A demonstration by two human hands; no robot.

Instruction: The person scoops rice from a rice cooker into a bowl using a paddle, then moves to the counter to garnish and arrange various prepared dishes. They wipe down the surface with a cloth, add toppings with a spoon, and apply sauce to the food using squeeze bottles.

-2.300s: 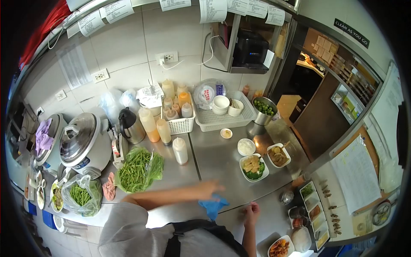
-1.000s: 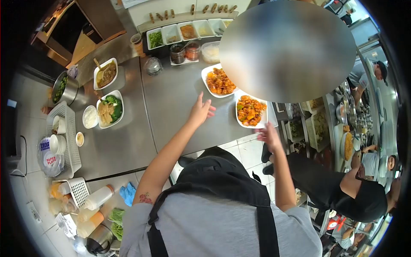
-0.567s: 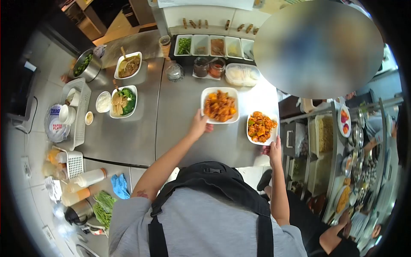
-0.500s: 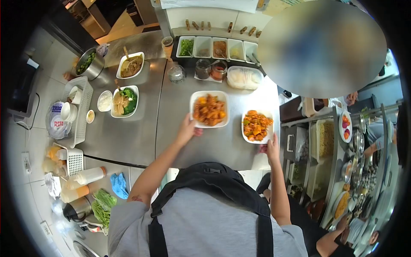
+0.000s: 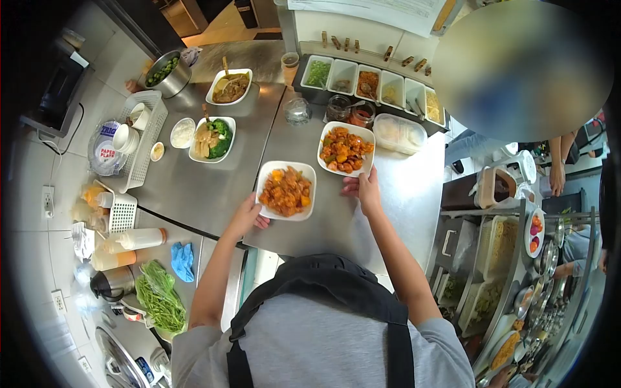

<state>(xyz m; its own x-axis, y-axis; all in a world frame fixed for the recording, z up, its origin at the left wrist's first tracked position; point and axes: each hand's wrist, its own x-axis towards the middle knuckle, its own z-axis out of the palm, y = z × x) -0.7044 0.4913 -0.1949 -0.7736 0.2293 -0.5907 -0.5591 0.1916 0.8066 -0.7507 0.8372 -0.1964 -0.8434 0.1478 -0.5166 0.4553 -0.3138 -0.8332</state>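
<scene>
My left hand (image 5: pixel 244 216) grips the near rim of a square white bowl (image 5: pixel 309 205) filled with orange-red glazed chunks and bits of yellow. A second, similar white bowl (image 5: pixel 321 159) of saucy chunks is farther back and to the right. My right hand (image 5: pixel 364 189) grips its near right corner, fingers curled partly beneath it. Both bowls are upright, over the steel counter (image 5: pixel 323 235); whether they touch it I cannot tell. Just behind the right bowl are two small jars (image 5: pixel 337 105) and a lidded plastic tub (image 5: pixel 400 132).
Toppings in white tubs (image 5: pixel 369 84) line the back. To the left are a broccoli bowl (image 5: pixel 213 137), a stew bowl (image 5: pixel 230 86), a rice bowl (image 5: pixel 183 132), a pot (image 5: pixel 169 76) and a white basket (image 5: pixel 139 152). Another person's arm (image 5: pixel 556 169) and a rack (image 5: pixel 485 271) are at right.
The left bowl has come toward me and left in my left hand. My right hand has moved its bowl away from me and leftward, toward the jars. The camera view has shifted.
</scene>
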